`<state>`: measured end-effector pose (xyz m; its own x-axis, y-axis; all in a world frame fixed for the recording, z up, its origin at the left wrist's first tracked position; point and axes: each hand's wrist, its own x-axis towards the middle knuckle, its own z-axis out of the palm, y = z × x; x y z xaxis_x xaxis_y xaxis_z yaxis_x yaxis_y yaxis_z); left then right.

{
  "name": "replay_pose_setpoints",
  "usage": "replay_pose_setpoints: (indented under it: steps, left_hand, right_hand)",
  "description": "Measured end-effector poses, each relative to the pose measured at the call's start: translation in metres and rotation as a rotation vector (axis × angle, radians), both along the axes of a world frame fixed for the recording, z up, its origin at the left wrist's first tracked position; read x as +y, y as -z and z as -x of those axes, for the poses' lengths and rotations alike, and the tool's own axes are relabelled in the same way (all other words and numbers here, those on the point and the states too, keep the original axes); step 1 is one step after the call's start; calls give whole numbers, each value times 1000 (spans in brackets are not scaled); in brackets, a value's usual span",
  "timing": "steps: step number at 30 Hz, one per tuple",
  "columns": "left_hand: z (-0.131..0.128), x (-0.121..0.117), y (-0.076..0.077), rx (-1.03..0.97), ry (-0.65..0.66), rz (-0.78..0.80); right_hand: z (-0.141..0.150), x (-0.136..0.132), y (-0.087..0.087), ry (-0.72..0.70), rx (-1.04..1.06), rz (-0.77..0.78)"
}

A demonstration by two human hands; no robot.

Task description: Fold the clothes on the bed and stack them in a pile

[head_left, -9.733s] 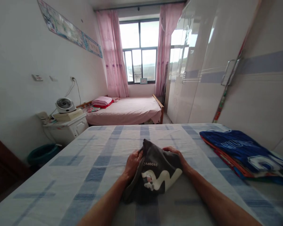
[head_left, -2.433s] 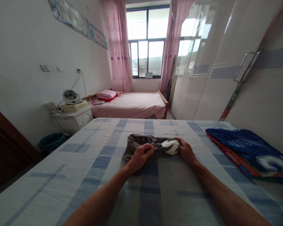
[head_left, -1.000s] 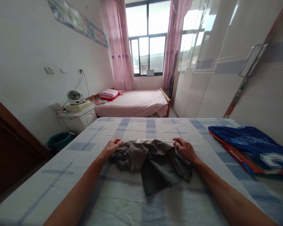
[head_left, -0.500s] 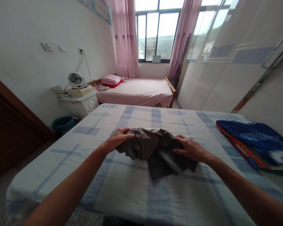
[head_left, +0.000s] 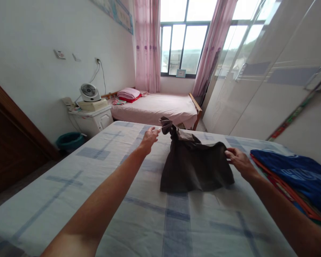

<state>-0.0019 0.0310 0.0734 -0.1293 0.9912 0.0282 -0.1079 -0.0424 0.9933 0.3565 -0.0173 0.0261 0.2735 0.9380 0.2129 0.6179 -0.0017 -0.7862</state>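
Observation:
A dark grey T-shirt [head_left: 195, 164] is spread partly in the air over the bed, its lower edge hanging toward me and its top bunched at the far left. At its right edge, my right hand [head_left: 239, 160] pinches the cloth between thumb and fingers. My left hand [head_left: 150, 138] is stretched out just left of the bunched end, fingers apart and a small gap from the cloth. The printed side of the shirt is turned out of sight.
Beneath lies a bed with a blue-and-white checked sheet [head_left: 109, 214]. To the right is a folded stack with a blue jersey [head_left: 296, 169] on top. A pink bed [head_left: 160, 107], a nightstand [head_left: 92, 117] with a fan [head_left: 89, 92], and a teal bin [head_left: 70, 141] stand beyond.
The crumpled shirt has been lifted and opened out, moving away and rightward. My left hand has let go of it; my right hand has shifted right and holds its edge.

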Motion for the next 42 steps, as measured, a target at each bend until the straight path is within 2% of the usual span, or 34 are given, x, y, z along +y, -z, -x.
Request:
replay_pose_setpoints:
  steps: [3,5,7,9,11,13,16,18,20,21,23,26,29,32,35,38,40,42]
  left_hand:
    - [-4,-17,40,420,140,31]
    - [-8,-28,61,675,184,-19]
    - [-15,-34,74,866,194,-74]
    - [-25,-34,78,918,206,-90]
    - [-32,-33,70,794,228,-68]
    - [-31,-36,52,573,243,-62]
    - [-7,-56,15,347,314,-116]
    - [19,-73,-4,363,384,-117]
    - [46,-87,-8,457,497,-15]
    - [57,-91,-4,511,539,58]
    - [71,-91,10,632,540,138]
    - [68,-75,32,814,367,14]
    - [45,-47,41,966,214,-168]
    - [19,-20,50,1102,166,-329]
    - [3,-5,70,1202,146,-369]
    - [-1,-3,90,1275,109,-343]
    - [0,-5,96,1293,101,-361]
    - [1,-5,98,1288,100,-372]
  right_hand:
    - [-13,-9,23,18,-119,142]
    - [-13,-19,34,35,-225,149]
    - [-7,-27,41,33,-324,140]
    - [2,-32,41,2,-398,127]
    - [11,-35,34,-5,-403,115]
    - [15,-41,21,-30,-322,89]
    - [9,-61,-1,-250,-121,101]
    - [-2,-79,-10,-421,-39,200]
    - [-12,-94,-10,-490,-84,310]
    - [-15,-99,-8,-480,-146,336]
    - [-14,-99,-4,-403,-293,294]
    - [11,-83,-3,-313,-455,74]
    - [59,-60,-8,-432,-593,-102]
    - [112,-37,-3,-586,-801,-251]
    - [141,-8,7,-586,-957,-294]
    - [128,31,6,-421,-888,-174]
    - [96,55,-2,-170,-704,-105]
    - [59,71,-8,88,-534,-104]
